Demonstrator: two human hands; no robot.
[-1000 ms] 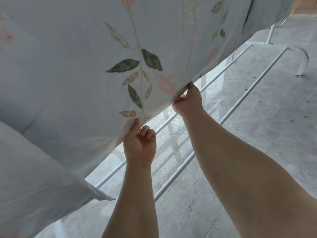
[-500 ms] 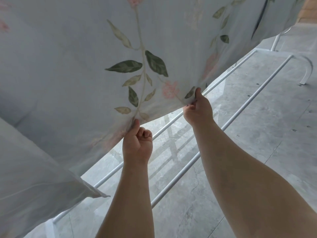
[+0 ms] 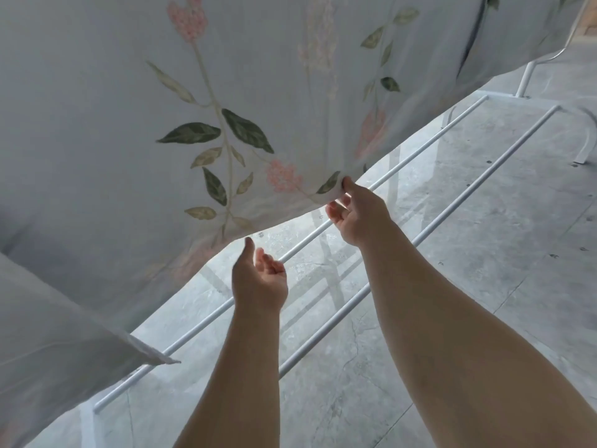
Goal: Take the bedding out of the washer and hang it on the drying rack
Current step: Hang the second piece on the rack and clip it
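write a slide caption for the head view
Right hand pinches the pale blue floral fabric sheet over the white metal drying rack; left hand open just below the hem.

Glossy grey stone floor (image 3: 484, 286) with pale veins and dark specks, tan surface (image 3: 590, 24) at far upper right.

Head camera looks steeply down, close over drying rack (image 3: 420, 149).
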